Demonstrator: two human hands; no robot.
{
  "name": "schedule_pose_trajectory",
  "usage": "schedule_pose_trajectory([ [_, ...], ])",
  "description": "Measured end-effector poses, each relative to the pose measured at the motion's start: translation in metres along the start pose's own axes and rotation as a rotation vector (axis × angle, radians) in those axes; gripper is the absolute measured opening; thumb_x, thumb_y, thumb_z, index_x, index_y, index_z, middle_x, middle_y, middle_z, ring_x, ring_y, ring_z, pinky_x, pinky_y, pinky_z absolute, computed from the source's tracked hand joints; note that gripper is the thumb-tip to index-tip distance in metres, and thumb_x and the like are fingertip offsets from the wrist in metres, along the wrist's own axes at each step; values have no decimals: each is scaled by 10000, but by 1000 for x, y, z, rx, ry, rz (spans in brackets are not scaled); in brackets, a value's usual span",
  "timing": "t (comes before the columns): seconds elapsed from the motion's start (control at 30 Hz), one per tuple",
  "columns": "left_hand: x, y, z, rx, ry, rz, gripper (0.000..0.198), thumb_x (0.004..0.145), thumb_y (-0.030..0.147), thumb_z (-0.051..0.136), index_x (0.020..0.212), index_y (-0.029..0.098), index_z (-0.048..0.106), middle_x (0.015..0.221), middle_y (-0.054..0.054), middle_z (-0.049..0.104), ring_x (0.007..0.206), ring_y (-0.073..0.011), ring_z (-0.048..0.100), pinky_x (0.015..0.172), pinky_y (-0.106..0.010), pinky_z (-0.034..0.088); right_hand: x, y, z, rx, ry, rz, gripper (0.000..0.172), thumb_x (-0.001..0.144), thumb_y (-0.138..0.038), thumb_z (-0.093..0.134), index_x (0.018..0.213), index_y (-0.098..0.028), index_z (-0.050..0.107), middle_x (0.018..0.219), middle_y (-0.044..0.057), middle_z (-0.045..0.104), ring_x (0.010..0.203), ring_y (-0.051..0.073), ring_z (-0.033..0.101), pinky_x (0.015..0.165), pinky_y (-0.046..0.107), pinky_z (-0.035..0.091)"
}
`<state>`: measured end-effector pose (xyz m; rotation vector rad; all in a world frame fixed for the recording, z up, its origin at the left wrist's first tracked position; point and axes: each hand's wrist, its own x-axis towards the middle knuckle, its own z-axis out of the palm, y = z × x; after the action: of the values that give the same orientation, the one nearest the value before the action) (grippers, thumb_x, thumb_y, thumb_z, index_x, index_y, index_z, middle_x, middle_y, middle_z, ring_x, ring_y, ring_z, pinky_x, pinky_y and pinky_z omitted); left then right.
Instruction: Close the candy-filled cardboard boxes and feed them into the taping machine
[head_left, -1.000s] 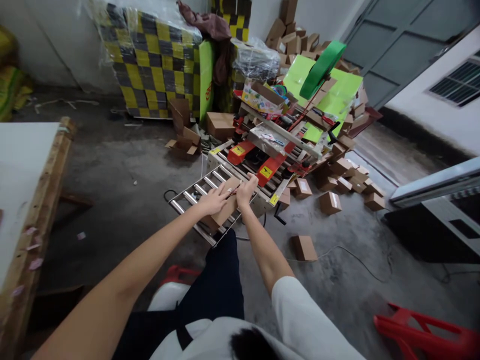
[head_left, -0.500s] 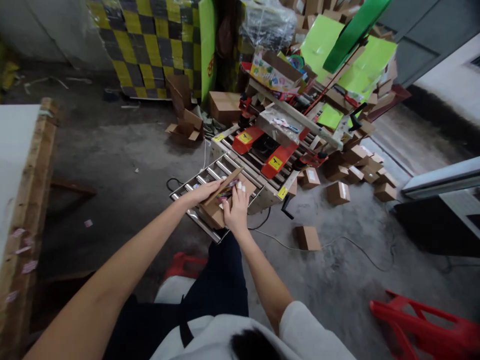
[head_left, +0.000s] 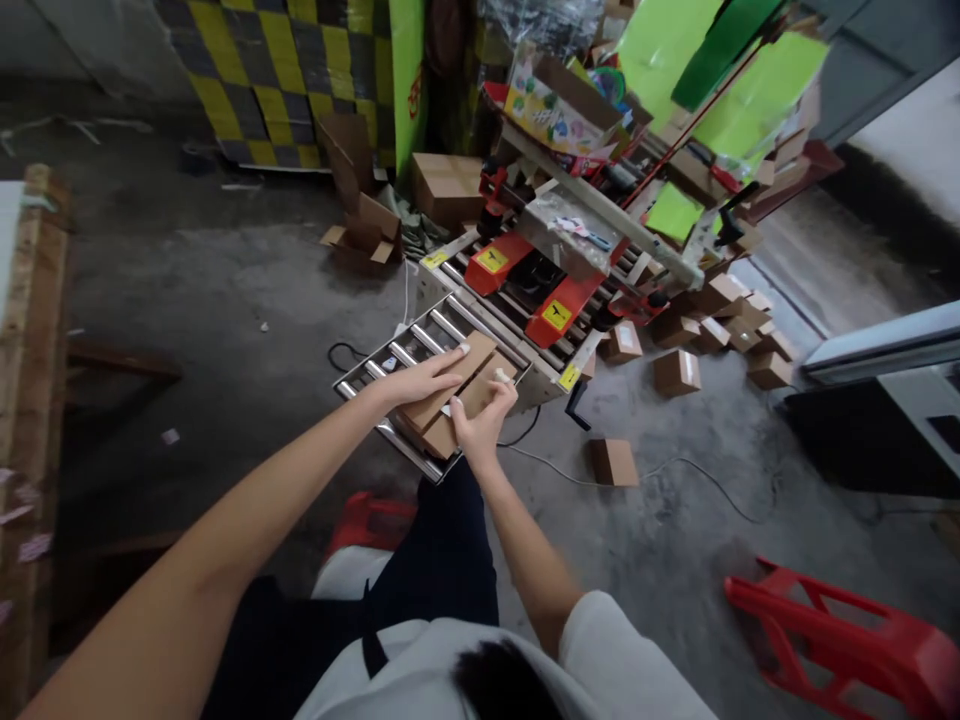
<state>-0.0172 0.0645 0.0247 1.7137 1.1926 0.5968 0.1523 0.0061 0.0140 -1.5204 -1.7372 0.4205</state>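
Note:
A small brown cardboard box (head_left: 436, 432) rests on the roller conveyor (head_left: 391, 437) in front of me. Its two top flaps lie nearly flat, with a narrow dark gap between them, and its contents are hidden. My left hand (head_left: 421, 382) lies stretched out on the left flap, fingers pointing away from me. With bent fingers, my right hand (head_left: 484, 415) holds the box's right side, its thumb at the near end of the right flap. White coverings show on some fingertips.
Beyond the rollers stands a carton sealing machine (head_left: 555, 255) with red side guides. Closed boxes (head_left: 677, 372) lie on the floor to the right, and an open carton (head_left: 365, 235) is at the left. A red stool (head_left: 840, 635) stands at the lower right.
The left flap has gone from raised to nearly flat, covering the colourful packets seen inside before. My right hand has shifted from over the opening to the box's right side.

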Motion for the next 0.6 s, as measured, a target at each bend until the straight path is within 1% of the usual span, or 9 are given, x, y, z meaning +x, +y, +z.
schedule_pose_trajectory([
  [0.07,-1,-1,2,24,10,13,701,923,419,509,1563,171,364,1646,-74,318,1518,-256,322,1250,-361,258,-17,-11,-2,-3,-93,-23,765,874,-428,575,1489,-91,268,1503,279,319,1490,367,241,1190,609,270],
  [0.17,2,-2,4,18,35,19,670,926,366,479,1557,166,376,1648,-66,323,1524,-241,310,1267,-358,217,-40,-28,-9,-108,-389,-173,1033,834,-536,661,1597,-143,87,1634,271,137,1532,456,75,1142,760,170],
  [0.2,4,-2,3,-8,45,4,658,929,361,470,1554,176,384,1648,-56,324,1523,-239,312,1268,-360,217,-42,-30,-10,-161,-446,-207,1077,817,-532,694,1610,-150,73,1651,264,105,1532,474,52,1125,792,141],
  [0.27,7,-4,2,-91,98,-44,646,935,370,461,1549,180,394,1646,-54,329,1519,-242,322,1267,-369,228,-32,-26,-9,-248,-487,-257,1037,821,-442,720,1618,-156,120,1661,245,110,1537,458,78,1132,790,124],
  [0.33,5,-9,3,-183,226,-101,637,941,384,455,1540,173,403,1637,-71,346,1511,-248,337,1259,-392,256,1,-12,-5,-295,-508,-301,933,839,-326,703,1609,-164,203,1663,216,159,1542,407,138,1171,740,146],
  [0.43,-21,-20,19,-282,486,-228,632,937,397,449,1524,166,399,1572,-131,451,1443,-281,446,1176,-474,403,89,16,-1,-353,-484,-280,868,818,-279,732,1569,-133,322,1641,233,228,1529,394,198,1189,691,192],
  [0.47,-39,-24,28,-302,535,-285,636,935,414,440,1514,155,397,1525,-156,503,1393,-298,505,1118,-498,466,123,24,-3,-381,-453,-234,847,819,-284,736,1553,-111,351,1625,254,254,1523,396,213,1187,677,208],
  [0.53,-88,-30,50,-332,543,-379,633,928,470,416,1467,138,435,1408,-183,601,1265,-324,614,999,-516,558,179,32,-13,-437,-387,-126,749,878,-331,668,1526,-78,391,1589,287,301,1510,391,245,1162,646,257],
  [0.6,-152,-28,76,-346,510,-421,575,916,516,410,1361,177,543,1310,-160,671,1174,-320,672,963,-493,587,207,33,-21,-439,-344,-77,676,940,-386,569,1498,-32,424,1544,340,329,1491,429,275,1120,697,243],
])
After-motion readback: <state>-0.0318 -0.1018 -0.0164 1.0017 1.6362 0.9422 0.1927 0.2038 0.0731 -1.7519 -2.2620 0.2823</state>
